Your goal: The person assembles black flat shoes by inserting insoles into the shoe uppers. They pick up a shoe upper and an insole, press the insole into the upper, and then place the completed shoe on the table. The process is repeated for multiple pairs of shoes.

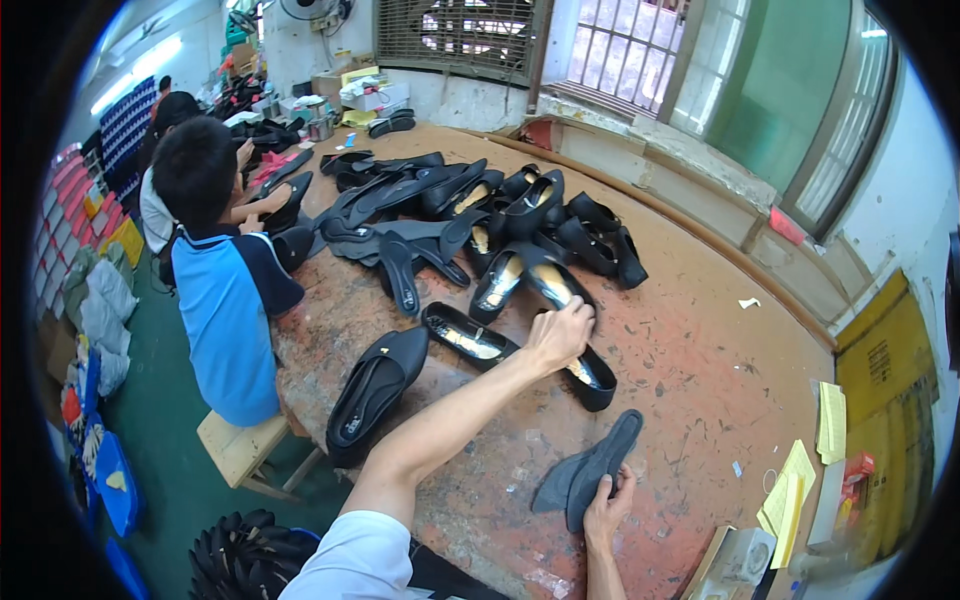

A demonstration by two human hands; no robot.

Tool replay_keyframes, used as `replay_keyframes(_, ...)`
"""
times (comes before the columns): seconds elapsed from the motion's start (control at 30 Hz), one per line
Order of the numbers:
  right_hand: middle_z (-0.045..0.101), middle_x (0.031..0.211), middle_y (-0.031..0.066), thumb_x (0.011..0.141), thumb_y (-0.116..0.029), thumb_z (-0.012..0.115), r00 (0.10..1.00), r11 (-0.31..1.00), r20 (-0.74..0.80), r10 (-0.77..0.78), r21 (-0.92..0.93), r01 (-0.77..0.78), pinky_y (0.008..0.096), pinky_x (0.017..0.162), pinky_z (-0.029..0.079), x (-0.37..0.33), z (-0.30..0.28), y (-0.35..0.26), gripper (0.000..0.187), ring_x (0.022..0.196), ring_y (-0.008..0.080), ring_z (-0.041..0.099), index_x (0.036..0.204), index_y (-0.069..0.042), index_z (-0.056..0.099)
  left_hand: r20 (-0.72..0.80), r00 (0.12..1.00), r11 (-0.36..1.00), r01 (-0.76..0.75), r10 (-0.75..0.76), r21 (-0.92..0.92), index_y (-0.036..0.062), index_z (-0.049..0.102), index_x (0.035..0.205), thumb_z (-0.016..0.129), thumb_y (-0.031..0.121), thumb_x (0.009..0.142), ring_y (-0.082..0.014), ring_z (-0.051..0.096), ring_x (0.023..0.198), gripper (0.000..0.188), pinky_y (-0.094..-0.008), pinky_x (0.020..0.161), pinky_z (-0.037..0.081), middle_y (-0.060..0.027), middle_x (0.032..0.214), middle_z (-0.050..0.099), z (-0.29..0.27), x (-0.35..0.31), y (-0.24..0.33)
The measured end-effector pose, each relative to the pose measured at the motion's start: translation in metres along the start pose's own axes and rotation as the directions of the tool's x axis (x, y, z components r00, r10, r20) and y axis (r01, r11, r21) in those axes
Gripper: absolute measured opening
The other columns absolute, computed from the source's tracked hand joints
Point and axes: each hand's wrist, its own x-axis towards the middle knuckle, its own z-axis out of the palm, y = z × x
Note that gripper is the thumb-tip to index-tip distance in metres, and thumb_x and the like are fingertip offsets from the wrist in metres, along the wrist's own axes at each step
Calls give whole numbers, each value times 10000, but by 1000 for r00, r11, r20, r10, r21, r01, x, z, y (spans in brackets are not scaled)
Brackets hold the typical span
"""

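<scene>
My left hand [562, 335] reaches across the table, its fingers closed on the near end of a black shoe [548, 277] with a gold-toned inside; the shoe is slightly blurred. Just below that hand lies the heel of a black shoe [594, 380]. Between thumb and fingers, my right hand [609, 503] grips dark grey insoles [604, 460], overlapping and fanned apart above the near tabletop. Left of my left forearm rest a black pointed shoe [378, 392] with a dark insole in it and an open black shoe [468, 335] with a shiny inside.
Black shoes [590, 245] and loose insoles [400, 272] are heaped on the worn table [690, 390]. A person in a blue shirt [225, 310] sits at the left, handling a dark shoe. Yellow paper pads [790, 500] lie at the right edge. A wooden stool [240, 445] stands lower left.
</scene>
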Motion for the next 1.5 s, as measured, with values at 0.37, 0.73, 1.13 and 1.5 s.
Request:
replay_keyframes(0.37, 748, 1077, 191, 1038, -53, 591, 998, 997, -11, -62, 52, 62, 383, 913, 542, -5, 12, -13, 342, 974, 258, 708, 1361, 60, 588, -143, 520, 246, 606, -842, 756, 55, 486, 1584, 648, 377, 1026, -580, 411, 1488, 664, -774, 1140, 381, -234, 1640, 428, -160, -4, -232)
replay_keyframes(0.73, 745, 1003, 173, 1012, -23, 585, 994, 993, -31, -107, 36, 108, 373, 869, 532, 0, 10, 9, 335, 913, 233, 693, 1336, 64, 591, -91, 593, 300, 527, -800, 795, 115, 594, 1454, 714, 365, 970, -485, 583, 1365, 559, -720, 1031, 514, -198, 1450, 572, -162, -21, -272)
replay_keyframes(1.13, 751, 1085, 235, 983, -8, 577, 998, 989, -1, -58, -136, 58, 380, 914, 564, -2, 10, 2, 352, 996, 297, 739, 1315, 106, 589, 15, 931, 601, 223, -364, 767, 54, 600, 1334, 754, 124, 857, -372, 605, 1263, 506, -553, 1018, 537, -150, 1397, 578, -122, 79, -292)
replay_keyframes(1.5, 724, 1016, 179, 996, -16, 605, 999, 992, 46, -15, -123, 20, 359, 879, 536, -3, 22, -4, 332, 922, 223, 674, 1310, 92, 593, -108, 787, 443, 450, -608, 775, 125, 643, 1406, 822, 238, 865, -434, 411, 1474, 582, -732, 1236, 282, -160, 1508, 481, -127, 115, -355)
